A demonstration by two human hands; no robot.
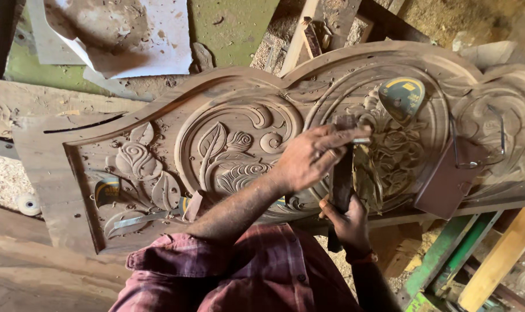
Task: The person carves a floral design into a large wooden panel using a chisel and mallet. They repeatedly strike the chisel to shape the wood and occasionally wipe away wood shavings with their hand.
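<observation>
Both hands grip a dark chisel [342, 179] on the carved wooden panel [239, 144], left hand [314, 157] closed high, right hand [346, 222] closed low, with a sanding disc [402, 97], spectacles [476, 138] and sawdust-strewn worktop [20, 104] around.

Our left hand [314, 157] covers the upper end of the dark narrow carving tool [342, 184], hiding its tip against the brown carved wooden floral panel [228, 144]. Our right hand [348, 221] hides its lower end. The panel's right end is cut off by the frame edge.
</observation>
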